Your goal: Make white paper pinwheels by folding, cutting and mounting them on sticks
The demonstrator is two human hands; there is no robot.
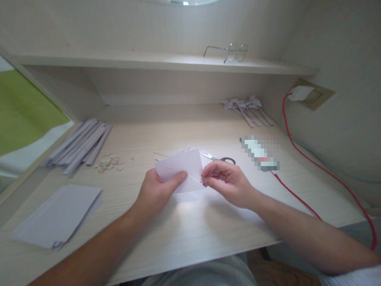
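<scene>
A small white sheet of paper is held just above the middle of a pale wooden desk. My left hand grips its lower left part, thumb on top. My right hand pinches the sheet's right edge with closed fingers. A pair of scissors lies on the desk just behind my right hand.
Rolled paper tubes lie at the left, with small paper scraps beside them. A stack of white sheets sits near left. Folded paper pieces lie far right. A red cable runs from a wall charger. Glasses rest on the shelf.
</scene>
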